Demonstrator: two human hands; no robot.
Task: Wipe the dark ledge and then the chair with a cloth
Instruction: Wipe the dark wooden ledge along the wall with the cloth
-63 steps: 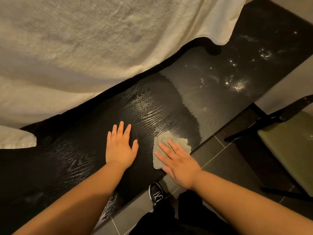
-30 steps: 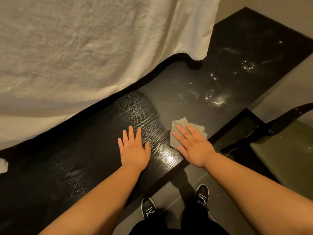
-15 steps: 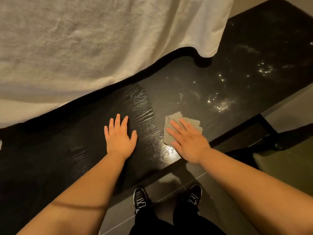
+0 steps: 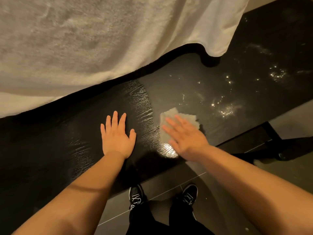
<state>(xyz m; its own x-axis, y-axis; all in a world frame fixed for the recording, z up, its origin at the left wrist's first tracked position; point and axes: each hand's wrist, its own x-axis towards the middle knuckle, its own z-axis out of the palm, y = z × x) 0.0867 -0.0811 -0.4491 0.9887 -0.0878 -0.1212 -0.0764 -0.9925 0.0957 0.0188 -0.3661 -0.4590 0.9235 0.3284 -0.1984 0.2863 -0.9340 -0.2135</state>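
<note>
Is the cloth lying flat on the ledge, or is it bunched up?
Flat: the cloth lies spread on the dark ledge under the straight fingers of the right hand.

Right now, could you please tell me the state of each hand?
Left hand: open, flat on the ledge.
Right hand: open, pressing the cloth.
</note>
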